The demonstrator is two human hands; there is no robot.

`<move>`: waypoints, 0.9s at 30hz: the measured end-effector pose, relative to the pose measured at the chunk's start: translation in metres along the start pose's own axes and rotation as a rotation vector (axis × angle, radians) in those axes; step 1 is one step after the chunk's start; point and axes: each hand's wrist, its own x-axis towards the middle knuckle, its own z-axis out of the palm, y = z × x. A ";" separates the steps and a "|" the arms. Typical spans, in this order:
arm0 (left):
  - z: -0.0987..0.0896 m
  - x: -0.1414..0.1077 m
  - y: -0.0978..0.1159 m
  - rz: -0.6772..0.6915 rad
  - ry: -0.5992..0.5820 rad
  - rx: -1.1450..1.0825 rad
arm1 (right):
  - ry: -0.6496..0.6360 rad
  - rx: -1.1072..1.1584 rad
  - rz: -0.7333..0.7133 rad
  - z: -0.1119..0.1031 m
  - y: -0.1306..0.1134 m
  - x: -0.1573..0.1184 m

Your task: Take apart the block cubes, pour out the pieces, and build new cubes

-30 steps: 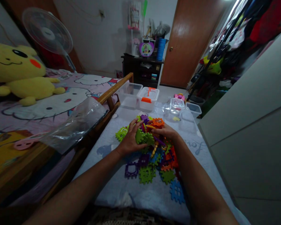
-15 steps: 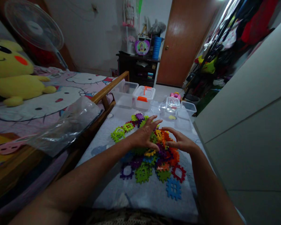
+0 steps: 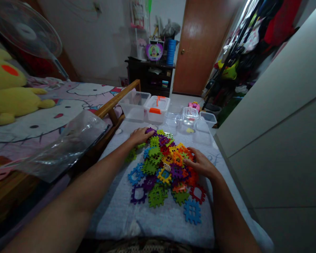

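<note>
A heap of interlocking plastic building tiles (image 3: 158, 158) in green, purple, yellow, orange, red and blue lies on the cloth-covered surface in front of me. My left hand (image 3: 140, 136) rests at the heap's far left edge, fingers stretched over a purple tile (image 3: 150, 131) and partly hidden. On the right side, my right hand (image 3: 202, 163) touches the orange tiles (image 3: 192, 175), its thumb and fingers apart. Nearest me lie a blue window tile (image 3: 192, 211), a red frame tile (image 3: 202, 194), a purple frame tile (image 3: 133, 195) and a green tile (image 3: 158, 196).
Beyond the heap stand a clear open bin (image 3: 133, 109), a clear box with orange latches (image 3: 156, 109) and several smaller clear containers (image 3: 191, 115). A wooden bed rail (image 3: 118, 98) borders the left, with a plastic bag (image 3: 68, 147) over it. A white cabinet (image 3: 276, 119) is at right.
My left hand has moved from above the middle of the heap to its far left edge, uncovering the central tiles. My right hand has lowered onto the orange tiles. The view has shifted slightly.
</note>
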 end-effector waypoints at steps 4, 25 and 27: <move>0.011 -0.014 0.012 0.122 -0.052 -0.065 | -0.017 0.004 -0.053 0.006 -0.013 0.000; 0.008 -0.046 0.083 0.215 -0.459 -1.053 | 0.162 0.229 -0.271 0.044 -0.032 0.013; 0.006 -0.047 0.091 0.287 -0.450 -0.995 | 0.194 0.226 -0.309 0.042 -0.034 0.011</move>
